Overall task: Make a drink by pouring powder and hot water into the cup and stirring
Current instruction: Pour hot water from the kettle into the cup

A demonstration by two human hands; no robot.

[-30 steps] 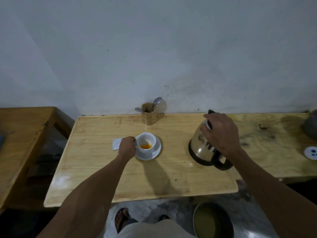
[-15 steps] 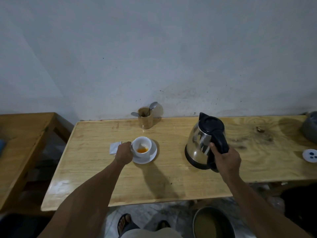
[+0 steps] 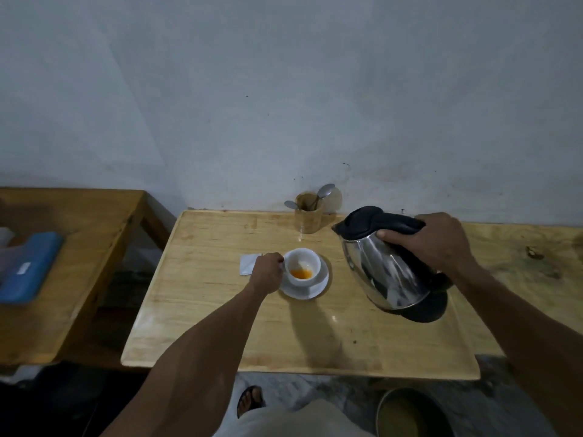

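A white cup (image 3: 302, 267) with orange powder in its bottom stands on a white saucer (image 3: 315, 290) in the middle of the wooden table (image 3: 315, 335). My left hand (image 3: 266, 274) is closed on the cup's handle at its left side. My right hand (image 3: 433, 244) grips the black handle of a steel kettle (image 3: 383, 272), which is lifted off the table and tilted, spout pointing left toward the cup. No water is visible leaving the spout. A white sachet (image 3: 247, 264) lies flat just left of my left hand.
A wooden holder with spoons (image 3: 308, 214) stands at the back by the wall. A second wooden table (image 3: 94, 247) at left carries a blue box (image 3: 30, 263). On the floor below right sits a round pot (image 3: 410, 414). My sandalled foot (image 3: 250, 402) shows under the table edge.
My right hand took the kettle's handle, lifted it off the table, and tilted its spout toward the cup. My left hand stayed on the cup handle.
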